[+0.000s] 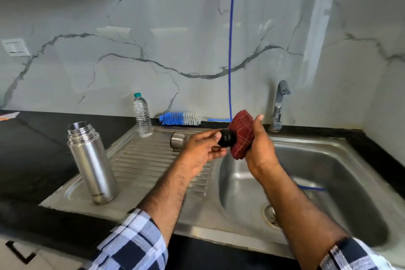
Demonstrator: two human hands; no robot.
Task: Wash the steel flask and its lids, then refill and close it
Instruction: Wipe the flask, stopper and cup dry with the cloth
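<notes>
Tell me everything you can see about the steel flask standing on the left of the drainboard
The tall cylindrical brushed-steel flask stands upright and uncapped on the left end of the ribbed steel drainboard. Its open mouth shows threaded rings below the rim, then a narrower neck above a straight, shiny body. A small dark logo sits near the base. Neither hand touches it and nothing else does; only its base meets the drainboard. Whether anything is inside cannot be seen.

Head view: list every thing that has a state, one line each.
Tall steel flask: upright on the drainboard, mouth open, no lid.
Small black inner lid: off the flask, held by the left hand.
Red checked cloth: bunched against the lid, gripped by the right hand.
Steel cup lid: lying on its side.
Clear plastic bottle: upright, capped.
Chrome tap: no water running.
</notes>
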